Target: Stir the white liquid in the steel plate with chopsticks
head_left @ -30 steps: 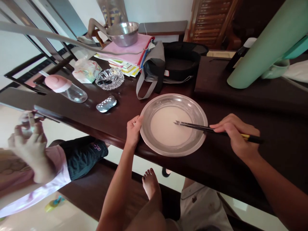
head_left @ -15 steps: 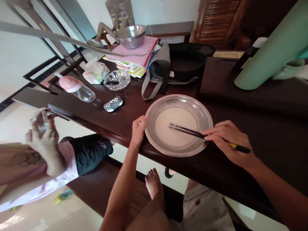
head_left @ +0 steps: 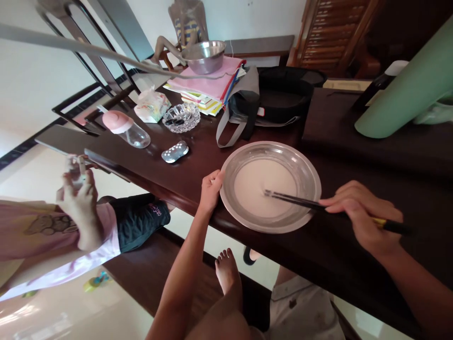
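A wide metal basin rests near the front edge of the dark table, with a milky white liquid in its bottom. My left hand is closed on the basin's left rim, the thumb over the edge. Black chopsticks with a yellow band are gripped in my right hand, which is just off the basin's right side. Their tips dip into the liquid near the middle of the basin and lie close together.
Behind the basin sits a black and grey bag. Left of it are a game controller, a glass ashtray, a tissue pack, a pink-topped bottle and a small metal bowl on papers. A green cylinder leans at right. Another person's hand is at left.
My right hand has moved right with the chopsticks, and their tips have shifted right and slightly down in the liquid and come together. My left hand stays on the rim; the view has shifted slightly.
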{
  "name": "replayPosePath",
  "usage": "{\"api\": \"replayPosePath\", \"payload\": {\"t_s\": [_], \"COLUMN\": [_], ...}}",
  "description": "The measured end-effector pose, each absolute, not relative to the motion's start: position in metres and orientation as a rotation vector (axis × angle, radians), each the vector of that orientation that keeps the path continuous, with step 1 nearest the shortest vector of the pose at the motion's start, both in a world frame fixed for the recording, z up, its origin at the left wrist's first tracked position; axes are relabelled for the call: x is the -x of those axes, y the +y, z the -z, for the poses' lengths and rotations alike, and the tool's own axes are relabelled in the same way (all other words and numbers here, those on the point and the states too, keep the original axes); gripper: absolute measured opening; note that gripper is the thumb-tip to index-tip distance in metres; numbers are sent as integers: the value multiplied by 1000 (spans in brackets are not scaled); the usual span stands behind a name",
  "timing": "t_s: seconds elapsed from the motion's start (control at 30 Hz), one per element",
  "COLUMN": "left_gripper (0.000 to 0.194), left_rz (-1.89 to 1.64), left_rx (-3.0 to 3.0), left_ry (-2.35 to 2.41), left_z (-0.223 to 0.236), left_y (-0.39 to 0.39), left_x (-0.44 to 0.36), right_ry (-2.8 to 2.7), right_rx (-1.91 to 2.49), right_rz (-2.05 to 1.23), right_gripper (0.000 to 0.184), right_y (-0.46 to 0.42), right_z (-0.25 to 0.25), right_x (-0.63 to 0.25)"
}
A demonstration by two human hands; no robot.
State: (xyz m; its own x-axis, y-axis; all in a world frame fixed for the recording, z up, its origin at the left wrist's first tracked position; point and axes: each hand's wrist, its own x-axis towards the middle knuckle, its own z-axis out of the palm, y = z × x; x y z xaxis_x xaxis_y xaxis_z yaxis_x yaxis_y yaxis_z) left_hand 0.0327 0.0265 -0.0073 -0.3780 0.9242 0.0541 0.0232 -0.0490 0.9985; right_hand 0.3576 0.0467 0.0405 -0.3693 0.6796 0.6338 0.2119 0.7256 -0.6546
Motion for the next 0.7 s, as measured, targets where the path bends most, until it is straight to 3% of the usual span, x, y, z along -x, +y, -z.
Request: {"api": "replayPosePath", "payload": {"t_s": [0.7], "left_gripper": [60], "left_rz": [-1528], "left_rx": [-1041], "left_ry": [1491], "left_z": [3], "left_y": [25], "left_x": [-35], "right_ry": [-2063], "right_rx": [647], "right_rz": [-632], "right_gripper": [24], "right_y": [46], "right_z": [-40], "right_x": [-356]}}
